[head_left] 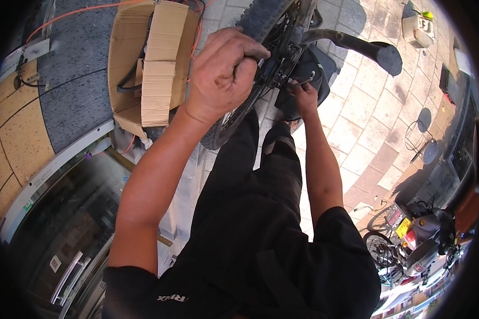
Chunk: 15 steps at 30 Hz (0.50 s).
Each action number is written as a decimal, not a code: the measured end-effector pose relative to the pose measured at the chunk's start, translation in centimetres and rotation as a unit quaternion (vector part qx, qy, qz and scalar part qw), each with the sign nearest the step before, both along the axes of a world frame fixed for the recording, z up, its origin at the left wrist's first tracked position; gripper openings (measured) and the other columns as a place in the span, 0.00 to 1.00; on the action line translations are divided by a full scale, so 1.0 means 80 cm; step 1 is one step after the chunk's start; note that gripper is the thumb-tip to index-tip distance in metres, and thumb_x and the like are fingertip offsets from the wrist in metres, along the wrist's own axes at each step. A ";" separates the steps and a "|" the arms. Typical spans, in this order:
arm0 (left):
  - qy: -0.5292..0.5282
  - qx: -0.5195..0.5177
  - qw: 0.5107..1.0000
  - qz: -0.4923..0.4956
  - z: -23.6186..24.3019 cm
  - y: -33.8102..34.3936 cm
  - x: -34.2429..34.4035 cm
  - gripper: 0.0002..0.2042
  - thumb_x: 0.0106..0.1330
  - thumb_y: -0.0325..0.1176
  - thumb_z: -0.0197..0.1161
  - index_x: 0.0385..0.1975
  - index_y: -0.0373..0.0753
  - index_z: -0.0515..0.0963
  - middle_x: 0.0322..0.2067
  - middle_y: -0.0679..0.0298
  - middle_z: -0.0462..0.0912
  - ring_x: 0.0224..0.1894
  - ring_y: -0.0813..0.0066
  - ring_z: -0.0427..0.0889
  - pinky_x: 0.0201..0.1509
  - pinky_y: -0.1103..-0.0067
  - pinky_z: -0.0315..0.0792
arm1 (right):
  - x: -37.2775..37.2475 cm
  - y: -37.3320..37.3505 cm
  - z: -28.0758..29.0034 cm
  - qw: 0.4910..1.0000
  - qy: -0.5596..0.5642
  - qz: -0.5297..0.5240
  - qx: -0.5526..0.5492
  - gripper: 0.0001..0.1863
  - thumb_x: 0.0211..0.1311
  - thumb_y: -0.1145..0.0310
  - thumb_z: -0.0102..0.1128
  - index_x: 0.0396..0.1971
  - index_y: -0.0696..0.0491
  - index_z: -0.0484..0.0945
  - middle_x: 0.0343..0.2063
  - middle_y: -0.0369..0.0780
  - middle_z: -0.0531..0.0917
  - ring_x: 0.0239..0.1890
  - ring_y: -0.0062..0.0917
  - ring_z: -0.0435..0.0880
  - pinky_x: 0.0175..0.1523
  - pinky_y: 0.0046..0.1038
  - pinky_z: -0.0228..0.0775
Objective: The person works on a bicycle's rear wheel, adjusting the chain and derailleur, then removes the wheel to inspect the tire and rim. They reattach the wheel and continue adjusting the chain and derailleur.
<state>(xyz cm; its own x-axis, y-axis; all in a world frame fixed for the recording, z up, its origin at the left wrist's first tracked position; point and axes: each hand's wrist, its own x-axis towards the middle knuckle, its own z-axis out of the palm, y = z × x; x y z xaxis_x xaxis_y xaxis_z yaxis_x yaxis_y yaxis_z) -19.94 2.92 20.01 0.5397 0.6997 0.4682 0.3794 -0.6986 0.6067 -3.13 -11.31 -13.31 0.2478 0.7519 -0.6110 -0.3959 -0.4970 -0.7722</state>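
Observation:
The knobby tyre (261, 18) of a bicycle wheel stands in front of me, with dark metal bicycle parts (285, 56) to its right. My left hand (223, 74) is closed at the wheel's side, its thumb and fingers curled together; whatever they hold is hidden. Lower and to the right, my right hand (305, 95) pinches a thin metal rod-like tool (305, 81) close to those parts. The tool's exact kind is too small to make out. Behind the right hand sits a black bag-like object (322, 64).
An opened cardboard box (157, 90) stands left of the wheel, near an orange cable (85, 9). A dark curved tube (351, 42) juts out rightward. A glass-fronted cabinet or door (64, 223) lies lower left. Parked two-wheelers (420, 234) stand lower right, and a pale container (418, 31) upper right.

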 end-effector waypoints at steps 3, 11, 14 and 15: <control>0.000 -0.004 1.000 0.002 0.001 -0.001 0.001 0.08 0.58 0.14 0.56 0.30 0.32 0.81 0.29 0.59 0.83 0.34 0.63 0.83 0.57 0.68 0.76 | -0.009 0.002 0.008 1.000 0.005 -0.016 0.002 0.16 0.70 0.64 0.66 0.47 0.61 0.83 0.35 0.39 0.87 0.37 0.24 0.87 0.44 0.26 0.79; 0.007 0.000 1.000 0.004 0.002 0.000 0.001 0.09 0.58 0.13 0.56 0.30 0.33 0.81 0.30 0.59 0.83 0.35 0.63 0.83 0.57 0.67 0.76 | -0.015 0.004 0.010 0.999 -0.022 -0.021 0.015 0.17 0.71 0.62 0.66 0.48 0.62 0.83 0.33 0.39 0.87 0.32 0.22 0.85 0.41 0.25 0.79; 0.008 0.004 1.000 0.002 0.001 0.000 -0.001 0.09 0.59 0.14 0.56 0.30 0.33 0.81 0.29 0.59 0.83 0.35 0.63 0.84 0.58 0.66 0.76 | -0.018 0.004 0.015 1.000 -0.003 -0.018 -0.008 0.17 0.72 0.61 0.65 0.47 0.61 0.83 0.30 0.39 0.86 0.29 0.22 0.84 0.39 0.25 0.79; 0.009 0.003 1.000 0.004 0.002 -0.001 -0.002 0.08 0.59 0.14 0.56 0.30 0.34 0.81 0.29 0.59 0.83 0.35 0.63 0.84 0.58 0.66 0.76 | -0.019 0.006 0.017 1.000 -0.011 -0.013 -0.019 0.18 0.72 0.59 0.64 0.46 0.61 0.83 0.29 0.39 0.85 0.28 0.22 0.84 0.38 0.25 0.78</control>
